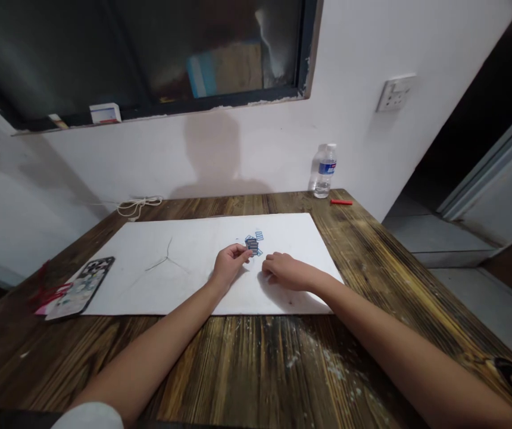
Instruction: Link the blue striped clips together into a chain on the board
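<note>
Blue/blk pieces (pixel 252 243) too small to ID; L hand (pixel 230 265) grip on them unclear.

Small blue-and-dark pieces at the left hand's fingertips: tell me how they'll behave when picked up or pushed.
The small blue-and-dark pieces look thin and flat, so they are probably light and easily nudged out of place. Lying low on the white sheet near the left hand, they may be fiddly to pinch up. They are too small here to judge their stiffness.

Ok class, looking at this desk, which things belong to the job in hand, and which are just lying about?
In use: left hand pinching small blue printed pieces; right hand beside them; white sheet beneath.

Lying about: phone in a patterned case; water bottle; red stick; white cord.
</note>
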`<state>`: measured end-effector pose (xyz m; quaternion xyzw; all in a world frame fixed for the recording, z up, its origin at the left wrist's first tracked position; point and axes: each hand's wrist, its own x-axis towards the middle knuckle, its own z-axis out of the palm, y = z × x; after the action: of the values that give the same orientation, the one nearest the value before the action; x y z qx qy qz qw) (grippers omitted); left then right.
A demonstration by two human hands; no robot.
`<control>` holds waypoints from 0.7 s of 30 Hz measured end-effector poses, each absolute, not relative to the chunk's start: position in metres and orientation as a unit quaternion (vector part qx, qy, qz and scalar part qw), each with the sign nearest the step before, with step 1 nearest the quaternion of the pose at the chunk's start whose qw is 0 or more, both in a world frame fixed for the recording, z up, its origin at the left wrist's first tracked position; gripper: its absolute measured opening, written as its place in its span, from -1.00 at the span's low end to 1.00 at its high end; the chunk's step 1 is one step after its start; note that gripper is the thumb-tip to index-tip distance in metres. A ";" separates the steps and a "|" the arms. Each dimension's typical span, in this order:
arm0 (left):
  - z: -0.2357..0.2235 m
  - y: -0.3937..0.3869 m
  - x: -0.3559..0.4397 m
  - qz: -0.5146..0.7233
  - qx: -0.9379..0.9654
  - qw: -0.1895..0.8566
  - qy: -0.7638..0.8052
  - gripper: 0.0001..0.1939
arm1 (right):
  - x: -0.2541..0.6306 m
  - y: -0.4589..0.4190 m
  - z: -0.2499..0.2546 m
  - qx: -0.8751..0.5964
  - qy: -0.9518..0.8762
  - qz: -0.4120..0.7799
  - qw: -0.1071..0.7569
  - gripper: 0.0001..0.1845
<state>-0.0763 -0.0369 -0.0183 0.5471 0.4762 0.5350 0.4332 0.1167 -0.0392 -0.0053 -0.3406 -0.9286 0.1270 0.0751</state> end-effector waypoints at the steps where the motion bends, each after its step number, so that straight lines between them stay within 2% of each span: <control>1: -0.019 -0.036 -0.076 0.534 0.547 0.434 0.476 -0.71 | 0.117 -0.038 -0.006 -0.334 -0.930 0.127 0.084 -0.87; 5: -0.021 -0.035 -0.077 0.530 0.551 0.435 0.476 -0.71 | 0.118 -0.036 -0.003 -0.303 -0.934 0.123 0.141 -0.91; 11: -0.022 -0.036 -0.078 0.532 0.551 0.444 0.465 -0.71 | 0.120 -0.037 0.002 -0.279 -0.901 0.081 0.321 -0.89; 15: -0.021 -0.037 -0.077 0.529 0.555 0.440 0.466 -0.71 | 0.121 -0.039 -0.002 -0.298 -0.862 0.114 0.393 -0.80; 21: -0.019 -0.040 -0.076 0.521 0.563 0.441 0.466 -0.68 | 0.119 -0.041 -0.013 -0.332 -0.804 0.172 0.463 -0.82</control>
<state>-0.0765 -0.0399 -0.0187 0.5626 0.4659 0.5212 0.4413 0.1186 -0.0407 -0.0127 -0.3325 -0.8038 0.1715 0.4625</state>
